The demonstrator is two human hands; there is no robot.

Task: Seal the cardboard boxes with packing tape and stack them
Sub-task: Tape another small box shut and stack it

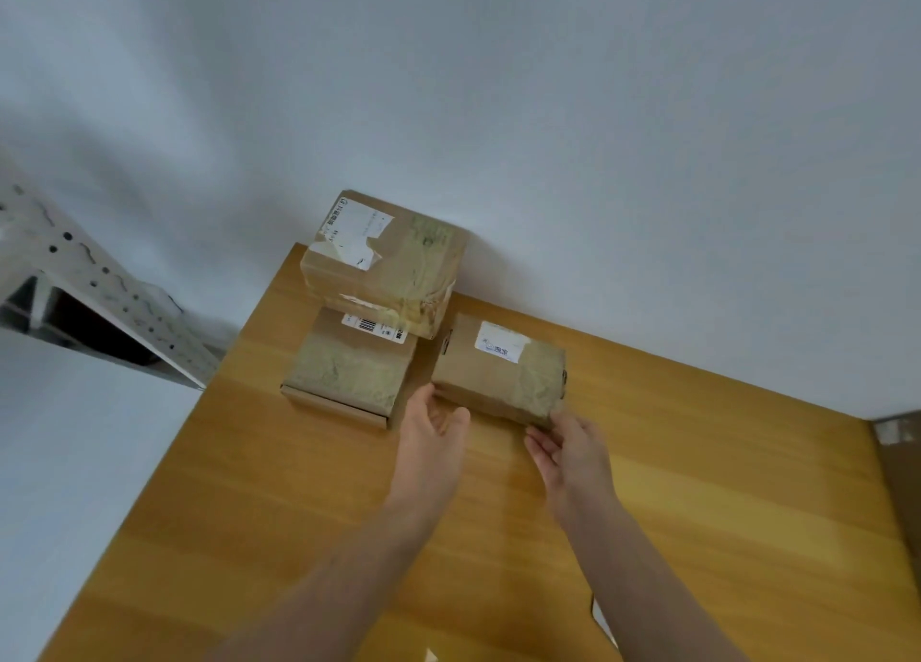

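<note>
Both forearms reach out over the wooden table [299, 512]. Our left hand [432, 424] is at the near-left corner of the small box [493, 362] and our right hand [573, 444] is at its near-right corner. Fingers of both hands are spread and only lightly bent. They hold nothing, and we cannot tell if the tips really touch the cardboard.

The small box lies flat on the table, just right of a stack of two: a flat box [349, 370] below, w/ a taller box [388, 267] resting on its far part, close to the wall [598, 113]. All three show shiny tape over the top, so sealing looks approx. done and we judge that stacking is what is left.

We expect the small box to be light and stiff, but the tape film is prob. slippery. So we would take it by the two short ends, on bare cardboard where possible, w/ even pressure from both sides.

Farther left stands a metal shelf [99, 287].
</note>
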